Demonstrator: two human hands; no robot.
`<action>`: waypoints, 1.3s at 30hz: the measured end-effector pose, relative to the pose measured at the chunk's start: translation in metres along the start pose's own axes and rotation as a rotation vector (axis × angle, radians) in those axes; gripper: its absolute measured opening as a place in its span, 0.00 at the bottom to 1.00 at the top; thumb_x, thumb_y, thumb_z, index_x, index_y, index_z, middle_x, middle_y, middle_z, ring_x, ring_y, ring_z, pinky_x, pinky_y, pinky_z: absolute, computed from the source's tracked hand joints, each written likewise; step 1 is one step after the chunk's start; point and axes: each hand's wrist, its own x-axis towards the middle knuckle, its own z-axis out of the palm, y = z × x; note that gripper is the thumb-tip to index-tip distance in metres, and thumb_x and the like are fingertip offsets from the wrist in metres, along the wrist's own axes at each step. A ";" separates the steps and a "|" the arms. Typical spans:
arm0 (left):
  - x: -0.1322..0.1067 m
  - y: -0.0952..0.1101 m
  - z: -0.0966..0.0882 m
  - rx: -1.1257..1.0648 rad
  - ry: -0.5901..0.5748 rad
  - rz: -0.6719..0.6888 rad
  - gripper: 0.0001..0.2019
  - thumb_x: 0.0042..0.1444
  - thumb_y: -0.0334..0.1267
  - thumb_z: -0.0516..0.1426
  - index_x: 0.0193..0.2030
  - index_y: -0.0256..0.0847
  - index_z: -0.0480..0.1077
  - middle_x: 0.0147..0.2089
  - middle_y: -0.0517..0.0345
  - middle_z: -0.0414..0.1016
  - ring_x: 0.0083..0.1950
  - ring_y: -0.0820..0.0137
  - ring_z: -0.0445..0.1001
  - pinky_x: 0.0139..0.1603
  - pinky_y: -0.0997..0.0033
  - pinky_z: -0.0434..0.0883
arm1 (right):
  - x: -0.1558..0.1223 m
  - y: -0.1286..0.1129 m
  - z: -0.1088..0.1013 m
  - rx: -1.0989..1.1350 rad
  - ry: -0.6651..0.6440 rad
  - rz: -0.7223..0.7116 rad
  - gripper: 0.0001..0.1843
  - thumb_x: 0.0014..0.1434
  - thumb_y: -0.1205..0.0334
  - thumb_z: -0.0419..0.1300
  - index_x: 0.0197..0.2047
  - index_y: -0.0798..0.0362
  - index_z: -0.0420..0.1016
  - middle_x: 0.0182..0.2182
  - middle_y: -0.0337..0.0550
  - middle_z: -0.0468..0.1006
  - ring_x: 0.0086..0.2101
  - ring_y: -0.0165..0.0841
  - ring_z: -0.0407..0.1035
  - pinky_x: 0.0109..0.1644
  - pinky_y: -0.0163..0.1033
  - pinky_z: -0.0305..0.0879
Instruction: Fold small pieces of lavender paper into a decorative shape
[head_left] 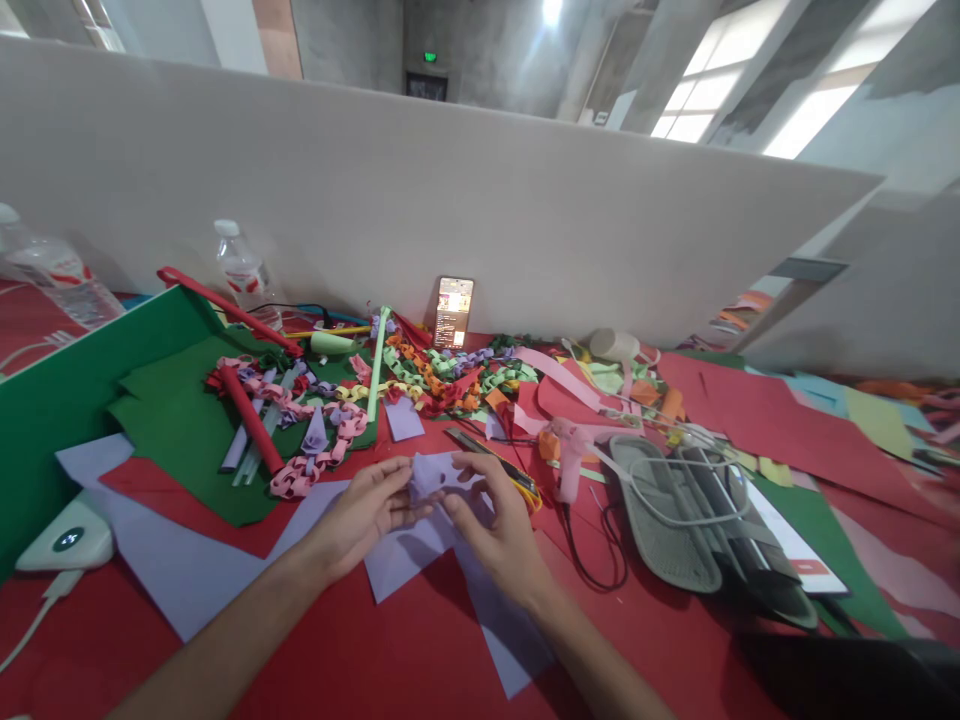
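Note:
A small folded piece of purple paper [426, 478] is held up between my two hands near the middle of the view. My left hand [367, 510] pinches its left side between thumb and fingers. On the other side my right hand [491, 520] has its fingers curled, with the thumb near the paper's lower right edge; whether it grips the paper is hard to make out. Beneath both hands lie flat purple sheets [390, 565] on the red table covering [360, 660]. A utility knife [495, 460] rests just beyond my right hand.
Paper chains [435, 370] in several colours lie heaped behind my hands. A smartphone [454, 312] leans against the grey partition [450, 200]. To the right are a pink glue gun [571, 465] and an open grey case [660, 530]; at left, a white power bank [67, 540] and water bottles [244, 270].

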 end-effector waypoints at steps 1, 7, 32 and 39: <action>0.000 0.001 0.000 -0.043 0.004 -0.020 0.05 0.58 0.36 0.65 0.38 0.38 0.76 0.37 0.55 0.78 0.40 0.66 0.80 0.46 0.64 0.78 | 0.000 -0.001 0.000 0.024 0.016 0.023 0.16 0.67 0.58 0.58 0.57 0.48 0.69 0.47 0.46 0.74 0.44 0.37 0.70 0.45 0.42 0.70; -0.001 0.009 -0.001 -0.284 -0.101 -0.190 0.04 0.60 0.33 0.61 0.33 0.38 0.72 0.31 0.59 0.72 0.34 0.71 0.77 0.42 0.68 0.78 | 0.000 -0.005 0.002 0.026 -0.005 0.047 0.12 0.69 0.59 0.55 0.53 0.49 0.72 0.46 0.46 0.76 0.41 0.36 0.71 0.45 0.41 0.69; -0.002 0.001 0.005 0.604 0.071 0.221 0.16 0.54 0.48 0.65 0.39 0.36 0.80 0.27 0.56 0.79 0.28 0.68 0.73 0.29 0.73 0.68 | -0.004 0.004 0.004 -0.185 -0.142 -0.202 0.09 0.64 0.68 0.62 0.45 0.45 0.76 0.46 0.45 0.72 0.48 0.40 0.67 0.51 0.47 0.67; -0.002 0.000 0.005 0.557 0.060 0.199 0.16 0.53 0.48 0.66 0.39 0.35 0.78 0.28 0.57 0.76 0.29 0.69 0.71 0.32 0.71 0.69 | -0.002 0.004 0.004 -0.053 -0.139 -0.080 0.07 0.64 0.64 0.63 0.46 0.46 0.78 0.46 0.46 0.71 0.49 0.39 0.68 0.54 0.46 0.67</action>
